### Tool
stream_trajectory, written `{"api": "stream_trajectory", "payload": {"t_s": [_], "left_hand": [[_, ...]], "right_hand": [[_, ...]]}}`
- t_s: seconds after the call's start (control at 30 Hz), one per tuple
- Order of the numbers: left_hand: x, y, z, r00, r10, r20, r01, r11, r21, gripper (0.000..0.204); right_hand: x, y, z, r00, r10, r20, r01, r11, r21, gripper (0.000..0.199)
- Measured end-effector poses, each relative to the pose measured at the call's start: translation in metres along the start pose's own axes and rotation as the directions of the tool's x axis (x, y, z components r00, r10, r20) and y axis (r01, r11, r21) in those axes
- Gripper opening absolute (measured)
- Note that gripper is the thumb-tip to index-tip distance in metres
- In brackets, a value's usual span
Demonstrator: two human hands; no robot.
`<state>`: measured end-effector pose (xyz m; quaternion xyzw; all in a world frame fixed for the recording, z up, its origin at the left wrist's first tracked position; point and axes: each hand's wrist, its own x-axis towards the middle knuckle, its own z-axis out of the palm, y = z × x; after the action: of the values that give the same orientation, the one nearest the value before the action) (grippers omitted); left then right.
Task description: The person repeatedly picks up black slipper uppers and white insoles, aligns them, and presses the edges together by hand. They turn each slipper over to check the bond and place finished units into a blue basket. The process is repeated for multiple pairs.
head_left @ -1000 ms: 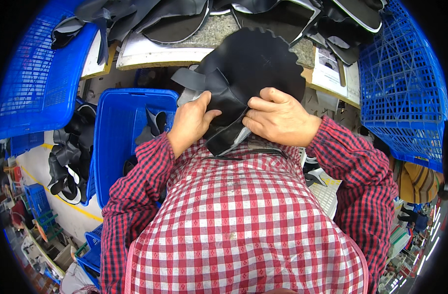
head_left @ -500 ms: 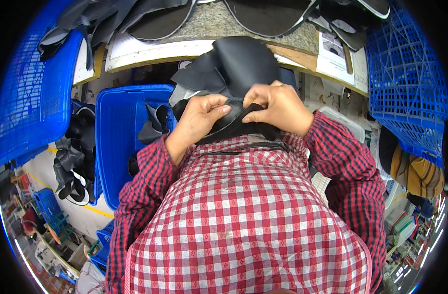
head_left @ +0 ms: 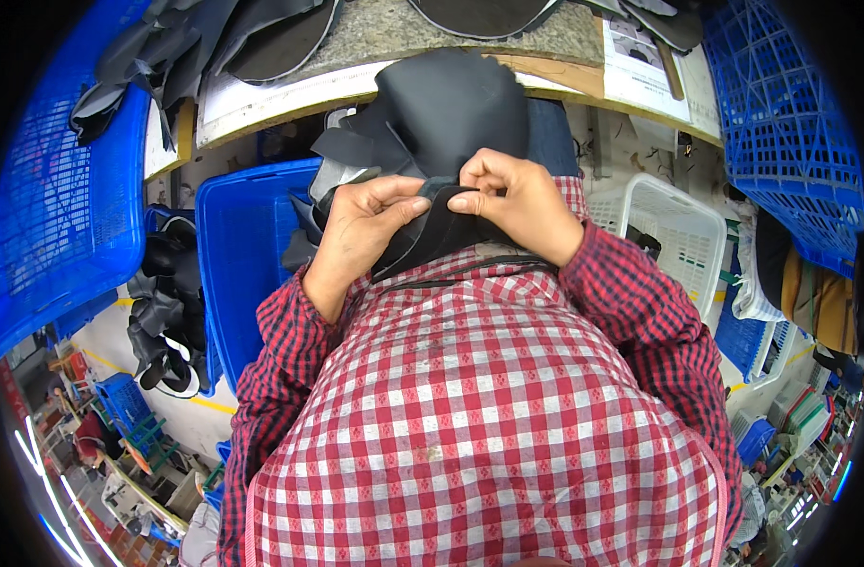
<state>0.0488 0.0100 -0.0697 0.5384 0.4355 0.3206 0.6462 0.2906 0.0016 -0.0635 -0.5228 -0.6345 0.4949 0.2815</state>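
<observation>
A black leather piece with a dark fabric-like edge lies over my lap, its broad smooth flap standing toward the bench. My left hand pinches that edge between thumb and fingertips. Close beside it, my right hand grips a folded-over strip of the same edge, thumb on top. The two sets of fingertips are a short way apart. Under and left of the flap, more black and grey leather pieces overlap; where one piece ends and another begins I cannot tell.
Ahead runs a workbench with a stone slab and leather pieces on it. A blue bin stands left of my lap, with a blue crate farther left. At right are a white basket and a blue crate.
My right hand has shifted slightly left, and the edge strip is now folded over more widely between my hands. The view has turned a little, showing more of the white basket.
</observation>
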Motion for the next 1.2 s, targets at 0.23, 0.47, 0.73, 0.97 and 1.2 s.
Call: {"api": "stream_trajectory", "payload": {"t_s": [0.23, 0.47, 0.73, 0.97, 1.2], "left_hand": [[0.003, -0.009, 0.001, 0.998, -0.063, 0.029, 0.06, 0.995, 0.084, 0.023], [0.005, -0.011, 0.005, 0.998, -0.062, 0.029, 0.062, 0.998, 0.006, 0.024], [0.002, -0.011, 0.007, 0.994, -0.1, 0.039, 0.101, 0.994, -0.037, 0.024], [0.0, -0.016, 0.005, 0.996, -0.081, 0.049, 0.082, 0.996, -0.031, 0.025], [0.002, -0.007, 0.003, 0.996, -0.035, 0.086, 0.037, 0.999, -0.022, 0.027]], "right_hand": [[0.009, 0.01, -0.004, 0.944, 0.243, 0.225, -0.327, 0.788, 0.521, 0.016], [0.008, 0.012, -0.006, 0.947, 0.255, 0.194, -0.32, 0.793, 0.518, 0.017], [0.005, 0.015, -0.004, 0.949, 0.252, 0.19, -0.315, 0.787, 0.531, 0.018], [0.006, 0.016, -0.003, 0.951, 0.241, 0.194, -0.309, 0.781, 0.543, 0.015], [0.003, 0.015, -0.003, 0.958, 0.21, 0.193, -0.283, 0.788, 0.547, 0.015]]}}
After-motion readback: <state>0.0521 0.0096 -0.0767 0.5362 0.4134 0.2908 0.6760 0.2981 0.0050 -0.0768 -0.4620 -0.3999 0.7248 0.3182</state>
